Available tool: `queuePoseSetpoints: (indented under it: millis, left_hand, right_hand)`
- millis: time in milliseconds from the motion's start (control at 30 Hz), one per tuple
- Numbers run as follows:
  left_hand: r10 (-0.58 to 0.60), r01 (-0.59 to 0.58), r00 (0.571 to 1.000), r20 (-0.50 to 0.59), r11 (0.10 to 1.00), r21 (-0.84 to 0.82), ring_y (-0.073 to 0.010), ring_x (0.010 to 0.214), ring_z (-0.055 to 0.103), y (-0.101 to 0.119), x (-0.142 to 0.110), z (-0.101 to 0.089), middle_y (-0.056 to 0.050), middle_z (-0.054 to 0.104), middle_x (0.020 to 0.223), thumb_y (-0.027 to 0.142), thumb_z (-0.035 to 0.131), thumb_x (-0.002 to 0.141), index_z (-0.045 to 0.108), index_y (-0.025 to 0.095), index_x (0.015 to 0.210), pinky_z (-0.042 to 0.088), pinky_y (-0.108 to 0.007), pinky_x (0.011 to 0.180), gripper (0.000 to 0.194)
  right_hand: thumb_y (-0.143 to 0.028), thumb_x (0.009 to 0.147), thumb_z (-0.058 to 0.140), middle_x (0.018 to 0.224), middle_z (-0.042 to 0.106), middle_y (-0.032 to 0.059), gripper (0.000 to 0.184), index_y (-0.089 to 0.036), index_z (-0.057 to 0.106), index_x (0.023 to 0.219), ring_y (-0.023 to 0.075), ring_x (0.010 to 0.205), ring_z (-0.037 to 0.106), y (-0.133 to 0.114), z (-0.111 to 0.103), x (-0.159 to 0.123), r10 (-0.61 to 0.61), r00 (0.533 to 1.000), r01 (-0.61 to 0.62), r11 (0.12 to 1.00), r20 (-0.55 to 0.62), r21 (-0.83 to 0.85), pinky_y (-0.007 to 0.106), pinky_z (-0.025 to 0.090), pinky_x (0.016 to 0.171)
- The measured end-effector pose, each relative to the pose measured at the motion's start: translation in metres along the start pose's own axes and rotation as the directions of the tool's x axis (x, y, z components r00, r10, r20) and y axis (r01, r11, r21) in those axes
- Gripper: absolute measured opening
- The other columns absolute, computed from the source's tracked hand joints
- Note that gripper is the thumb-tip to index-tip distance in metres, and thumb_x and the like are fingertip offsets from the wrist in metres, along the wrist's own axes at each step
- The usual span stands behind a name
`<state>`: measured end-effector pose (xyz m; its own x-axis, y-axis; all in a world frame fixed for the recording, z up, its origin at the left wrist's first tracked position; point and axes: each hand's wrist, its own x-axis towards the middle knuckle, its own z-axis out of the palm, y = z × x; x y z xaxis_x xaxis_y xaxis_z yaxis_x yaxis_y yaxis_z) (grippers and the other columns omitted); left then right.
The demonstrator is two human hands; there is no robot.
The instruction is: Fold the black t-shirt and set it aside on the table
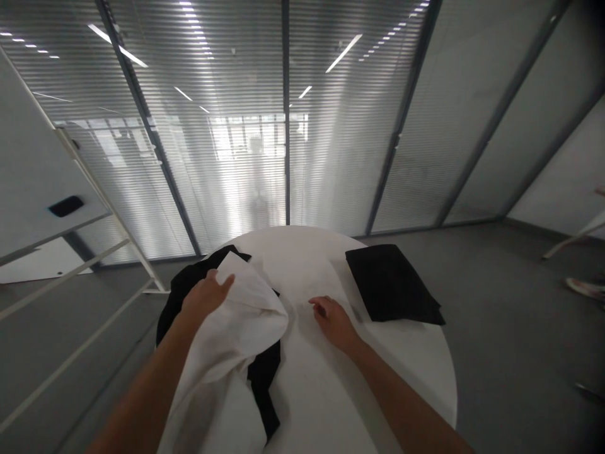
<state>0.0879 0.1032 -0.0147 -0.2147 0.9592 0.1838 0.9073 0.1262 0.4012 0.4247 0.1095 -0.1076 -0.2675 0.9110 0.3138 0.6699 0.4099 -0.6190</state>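
Observation:
My left hand (207,295) is closed on the upper part of a white cloth (236,328), with the thumb lying over the fabric. From there the cloth hangs in loose folds toward the front edge of the view; whether it is a garment I cannot make out. Crumpled black fabric (177,290) lies beneath and beside it on the left, and part of it shows again below the white folds. Over the middle of the white table (302,384), my right hand (333,321) holds nothing, its fingers loosely bent and the thumb apart from them.
A flat, folded black cloth (392,284) lies at the table's right, a corner reaching its edge. A whiteboard on a white frame (137,252) stands at left. Glass panels with blinds (331,139) rise behind the table. Someone's shoe (586,288) shows at far right.

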Motion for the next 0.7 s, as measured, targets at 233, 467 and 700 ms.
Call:
queuePoseSetpoints:
  millis: [233,467,700]
  left_hand:
    - [-0.127,0.120,0.990,0.062,0.987,0.107,-0.0303,0.095,0.067,-0.028,0.022,0.018,-0.016,0.070,0.099,0.038,0.046,0.092,0.063,0.014,0.118,0.047,-0.035,0.080,0.039]
    - [0.014,-0.003,0.996,-0.088,0.993,0.122,-0.0333,0.104,0.064,0.045,0.003,0.020,-0.018,0.068,0.113,0.034,0.042,0.094,0.063,0.017,0.126,0.046,-0.041,0.087,0.042]
    - [0.212,-0.180,0.977,-0.018,0.783,-0.596,-0.0180,0.072,0.060,0.127,-0.007,0.021,-0.002,0.064,0.073,0.033,0.059,0.085,0.071,0.017,0.093,0.047,-0.030,0.076,0.022]
  right_hand:
    - [-0.013,0.085,0.044,0.102,0.068,0.0065,0.034,-0.020,0.066,0.110,0.0204,0.096,0.060,-0.003,-0.004,0.000,-0.016,0.998,0.021,0.996,0.059,-0.084,0.033,0.043,0.089]
    - [-0.014,0.082,0.045,0.101,0.067,0.0071,0.036,-0.020,0.066,0.111,0.0206,0.095,0.060,0.000,-0.002,-0.001,-0.020,0.998,0.021,1.000,0.052,-0.017,0.035,0.044,0.091]
    - [-0.040,0.085,0.053,0.114,0.065,0.0083,0.041,-0.025,0.057,0.123,0.0206,0.094,0.064,-0.003,-0.007,0.009,0.193,0.973,-0.230,0.774,0.126,0.589,0.036,0.050,0.082]
